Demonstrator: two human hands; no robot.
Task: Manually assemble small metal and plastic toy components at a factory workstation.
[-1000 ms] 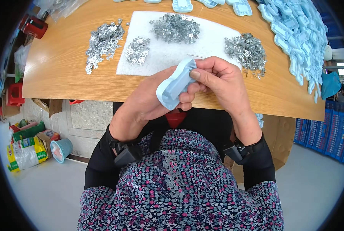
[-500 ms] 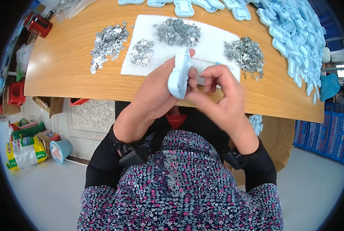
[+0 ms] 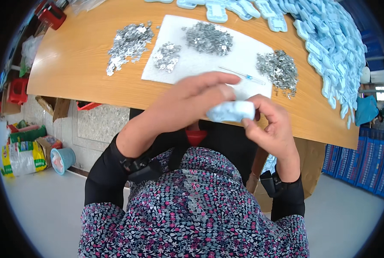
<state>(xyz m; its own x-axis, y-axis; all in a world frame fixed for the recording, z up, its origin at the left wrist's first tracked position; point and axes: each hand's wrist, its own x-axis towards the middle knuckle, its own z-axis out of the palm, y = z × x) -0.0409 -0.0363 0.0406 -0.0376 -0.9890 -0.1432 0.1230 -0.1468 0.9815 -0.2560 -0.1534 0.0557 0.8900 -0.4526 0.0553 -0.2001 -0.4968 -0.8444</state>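
Observation:
Between my two hands, just off the table's near edge, is a light blue plastic casing (image 3: 229, 112), slightly blurred and lying sideways. My left hand (image 3: 192, 96) closes on its left end, the fingers reaching over the far side. My right hand (image 3: 271, 124) pinches the right end between thumb and fingers. Beyond them a white foam sheet (image 3: 200, 71) carries a thin screwdriver (image 3: 248, 76) with a clear and blue handle. A heap of small metal pieces (image 3: 209, 39) and a smaller metal pile (image 3: 167, 56) also lie on the sheet.
More metal parts lie in a left heap (image 3: 131, 45) and a right heap (image 3: 279, 71). Many blue casings (image 3: 334, 51) cover the table's far right. A red container (image 3: 50, 15) stands at the far left. Below the table's right side is a cardboard box (image 3: 310, 165).
The blue casing has turned from upright to sideways and moved right and nearer. My right hand, previously apart from its right side, now grips its right end. The view has shifted slightly.

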